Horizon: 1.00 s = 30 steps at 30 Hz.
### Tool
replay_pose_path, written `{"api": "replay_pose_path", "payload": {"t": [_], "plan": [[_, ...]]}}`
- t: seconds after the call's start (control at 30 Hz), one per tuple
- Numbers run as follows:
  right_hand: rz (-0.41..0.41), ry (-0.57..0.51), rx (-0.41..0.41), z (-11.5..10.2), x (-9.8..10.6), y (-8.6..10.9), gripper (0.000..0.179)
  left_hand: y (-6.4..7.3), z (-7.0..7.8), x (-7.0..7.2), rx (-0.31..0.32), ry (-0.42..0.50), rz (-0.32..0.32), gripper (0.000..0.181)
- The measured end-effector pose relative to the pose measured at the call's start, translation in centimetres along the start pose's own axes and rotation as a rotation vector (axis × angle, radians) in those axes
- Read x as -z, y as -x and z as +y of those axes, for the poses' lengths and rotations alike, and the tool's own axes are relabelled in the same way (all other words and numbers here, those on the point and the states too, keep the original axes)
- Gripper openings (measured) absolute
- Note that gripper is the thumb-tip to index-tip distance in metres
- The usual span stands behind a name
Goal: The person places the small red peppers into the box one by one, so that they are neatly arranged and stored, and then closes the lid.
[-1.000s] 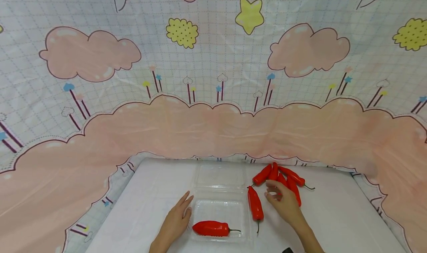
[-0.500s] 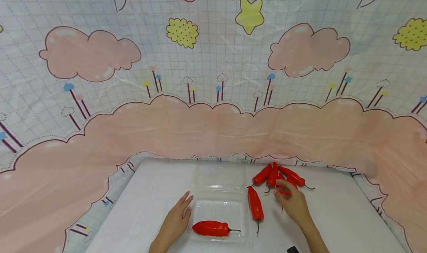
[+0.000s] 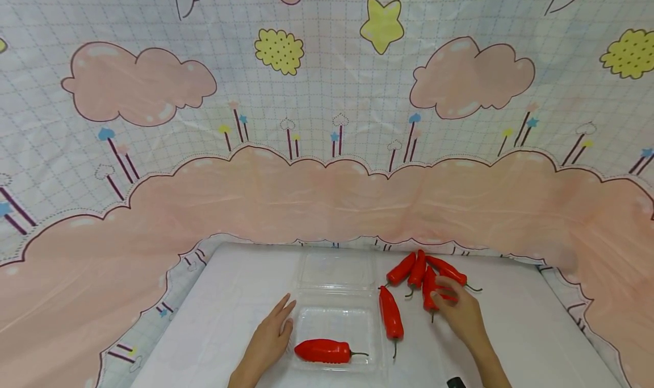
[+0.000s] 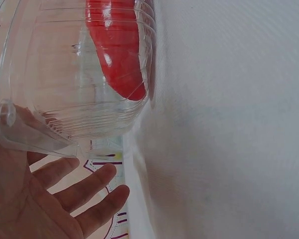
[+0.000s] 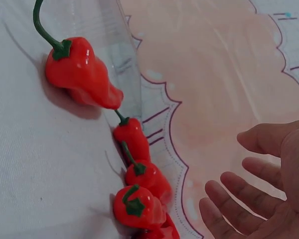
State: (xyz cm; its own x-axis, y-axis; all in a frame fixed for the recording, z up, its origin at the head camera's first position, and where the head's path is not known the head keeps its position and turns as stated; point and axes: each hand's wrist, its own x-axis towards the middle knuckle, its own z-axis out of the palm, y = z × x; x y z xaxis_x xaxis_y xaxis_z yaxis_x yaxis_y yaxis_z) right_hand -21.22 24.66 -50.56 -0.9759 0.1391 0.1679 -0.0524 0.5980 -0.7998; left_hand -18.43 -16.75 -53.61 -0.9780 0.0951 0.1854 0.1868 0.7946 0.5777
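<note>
A clear hinged plastic container (image 3: 334, 322) lies opened out on the white table, with one red pepper (image 3: 322, 350) inside its near half. At its left side rests my left hand (image 3: 268, 342), fingers extended; in the left wrist view the hand (image 4: 45, 199) sits by the container's corner, part of it seen through the plastic. My right hand (image 3: 460, 314) hovers at the group of red peppers on the right, fingers loosely bent, partly covering one pepper. Nothing shows between the fingers of the right hand (image 5: 259, 189) in the right wrist view. A single pepper (image 3: 391, 314) lies between container and group.
Several peppers, among them one slanting pepper (image 3: 447, 269) at the back right, lie near the table's far edge. The container's lid half (image 3: 336, 271) lies flat behind its base. A patterned cloth (image 3: 327, 195) hangs behind the table. A small black object (image 3: 456, 382) shows near the right forearm.
My right hand has moved rightward over the pepper group, and a pepper it covered before now shows at its left, stem toward me. The left hand and container have stayed still.
</note>
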Motion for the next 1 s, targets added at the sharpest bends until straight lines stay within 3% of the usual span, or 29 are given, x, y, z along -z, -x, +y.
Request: {"api": "replay_pose_path", "payload": {"t": [0.37, 0.73, 1.0], "plan": [[0.029, 0.037, -0.025, 1.0, 0.8, -0.2, 0.042, 0.1, 0.1, 0.1, 0.006, 0.000, 0.007, 0.042], [-0.008, 0.028, -0.147, 1.5, 1.3, -0.4, 0.047, 0.1, 0.1, 0.1, 0.001, -0.006, 0.000, 0.042], [0.001, 0.022, -0.173, 2.6, 1.0, -0.4, 0.053, 0.1, 0.2, 0.2, 0.003, -0.003, -0.001, 0.042]]}}
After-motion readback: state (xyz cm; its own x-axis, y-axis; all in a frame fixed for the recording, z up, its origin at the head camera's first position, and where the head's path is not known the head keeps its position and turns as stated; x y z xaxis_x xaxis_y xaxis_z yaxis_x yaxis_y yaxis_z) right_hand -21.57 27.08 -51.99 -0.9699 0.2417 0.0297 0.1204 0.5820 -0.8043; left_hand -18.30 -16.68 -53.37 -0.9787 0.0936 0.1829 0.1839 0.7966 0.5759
